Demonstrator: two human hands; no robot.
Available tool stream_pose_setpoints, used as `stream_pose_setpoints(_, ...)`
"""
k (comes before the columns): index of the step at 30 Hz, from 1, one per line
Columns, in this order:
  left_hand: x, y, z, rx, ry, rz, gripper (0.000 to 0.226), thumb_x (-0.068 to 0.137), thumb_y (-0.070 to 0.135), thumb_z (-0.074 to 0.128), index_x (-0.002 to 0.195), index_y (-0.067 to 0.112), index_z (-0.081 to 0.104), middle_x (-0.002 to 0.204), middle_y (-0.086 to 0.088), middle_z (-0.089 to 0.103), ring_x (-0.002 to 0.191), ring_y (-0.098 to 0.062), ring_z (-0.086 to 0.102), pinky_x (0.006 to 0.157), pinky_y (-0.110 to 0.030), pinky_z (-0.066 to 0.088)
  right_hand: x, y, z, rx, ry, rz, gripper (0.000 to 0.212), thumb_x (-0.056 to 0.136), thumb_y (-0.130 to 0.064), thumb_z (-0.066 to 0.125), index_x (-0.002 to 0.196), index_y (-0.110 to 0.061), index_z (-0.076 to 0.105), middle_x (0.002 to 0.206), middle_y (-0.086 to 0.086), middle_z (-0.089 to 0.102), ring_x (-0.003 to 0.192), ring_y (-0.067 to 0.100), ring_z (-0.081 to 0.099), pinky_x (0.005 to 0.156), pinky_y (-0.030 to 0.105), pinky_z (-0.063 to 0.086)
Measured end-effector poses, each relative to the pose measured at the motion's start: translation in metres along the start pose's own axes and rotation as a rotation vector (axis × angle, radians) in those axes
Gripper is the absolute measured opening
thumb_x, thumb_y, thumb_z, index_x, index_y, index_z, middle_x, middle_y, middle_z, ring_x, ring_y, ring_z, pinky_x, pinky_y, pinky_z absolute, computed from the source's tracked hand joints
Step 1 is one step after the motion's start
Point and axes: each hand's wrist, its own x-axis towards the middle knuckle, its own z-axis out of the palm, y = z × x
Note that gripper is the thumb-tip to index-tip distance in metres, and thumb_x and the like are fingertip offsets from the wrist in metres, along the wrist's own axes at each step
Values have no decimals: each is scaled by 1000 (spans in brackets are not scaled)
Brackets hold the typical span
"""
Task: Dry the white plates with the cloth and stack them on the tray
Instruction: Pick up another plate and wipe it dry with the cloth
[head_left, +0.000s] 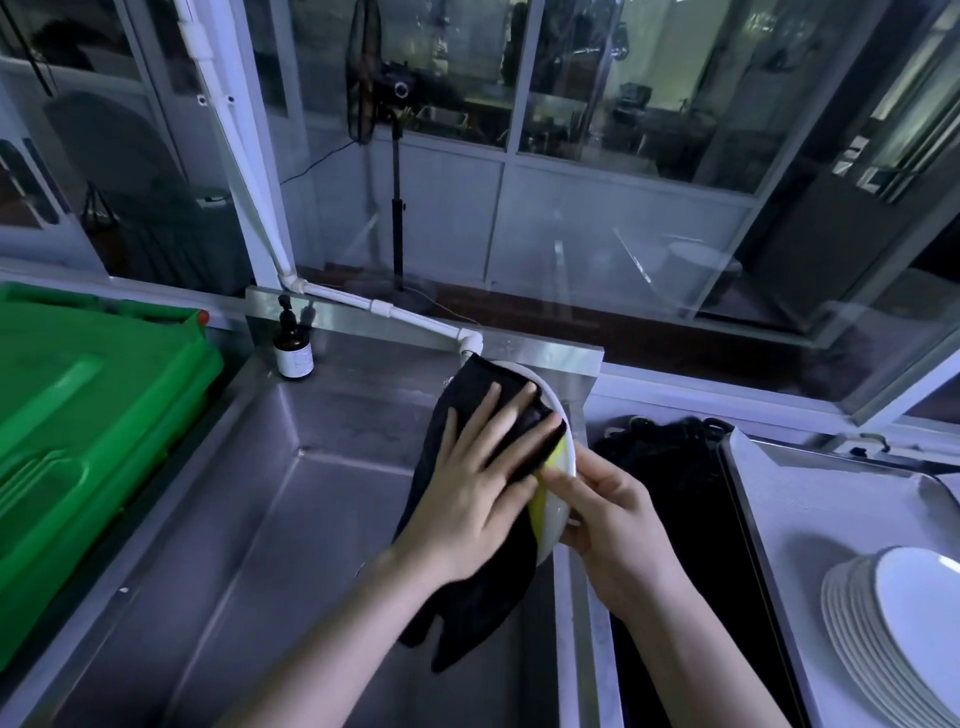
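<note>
The white plate (557, 512) stands on edge between my hands, above the right side of the steel sink (234, 519). My right hand (613, 525) grips its lower rim, with the thumb on the face turned to me and the fingers curled round behind.

My left hand (478, 483) lies flat, fingers straight and spread. It presses the black cloth (467, 597) against the plate's face without curling round anything. The cloth covers most of the face above my right thumb and hangs in loose folds below my left wrist, down towards the basin. A yellow-green streak shows just beside my right thumb, between cloth and rim. I cannot tell whether it belongs to the cloth or is a reflection.

Right of my right hand is a narrow dark compartment (675, 519) with something black bunched at its far end. Beyond that lies the metal tray (831, 499). On it, well apart from the plate I hold, sits a stack of white plates (893, 634).

Past the plate's top edge, the end of a white pipe (395, 312) comes down just behind the cloth. Farther left on the sink's back ledge stands a brown pump bottle (293, 348). Well to the left of my left hand is a green plastic crate (78, 415). Behind the window glass, far beyond my hands, stands a pedestal fan (363, 78).
</note>
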Motion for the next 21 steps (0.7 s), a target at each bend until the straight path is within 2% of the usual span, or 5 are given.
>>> stream_pose_setpoints(4, 18, -32, -8, -197, 79, -297, 50, 96, 45, 29, 146, 44, 29, 159, 19, 19, 148, 3, 8, 122, -52, 9, -9, 1, 1, -5, -25, -4, 25, 90, -8, 60, 107, -14, 77, 95, 17, 75, 82, 22, 71, 66, 29, 57)
stream_pose_setpoints(7, 19, -42, -14, -310, 103, -439, 41, 97, 42, 31, 136, 52, 25, 148, 33, 17, 145, 7, 9, 122, -48, 10, -12, 0, -4, 36, -34, 1, 28, 84, -11, 62, 107, -12, 78, 90, 13, 74, 77, 18, 69, 61, 25, 54)
stream_pose_setpoints(12, 13, -13, -7, -63, 11, -102, 50, 103, 33, 32, 153, 30, 30, 164, 8, 14, 152, -14, 4, 122, -51, 8, -2, 1, -3, 19, -32, 36, 27, 84, -11, 62, 105, -11, 77, 88, 15, 73, 74, 20, 68, 59, 27, 54)
stream_pose_setpoints(15, 16, -11, -9, 31, -39, 32, 49, 105, 35, 32, 153, 26, 32, 165, 6, 14, 153, -18, 6, 122, -50, 10, 3, 0, -4, 24, -41, 41, 26, 88, -8, 60, 108, -6, 75, 91, 16, 74, 75, 21, 70, 59, 27, 54)
stream_pose_setpoints(21, 18, -48, -15, -243, 102, -275, 49, 100, 36, 33, 149, 34, 36, 161, 14, 23, 149, -5, 18, 122, -42, 20, 5, -8, -13, 68, -45, 38, 30, 88, -11, 58, 113, -8, 74, 97, 18, 72, 77, 24, 68, 57, 29, 55)
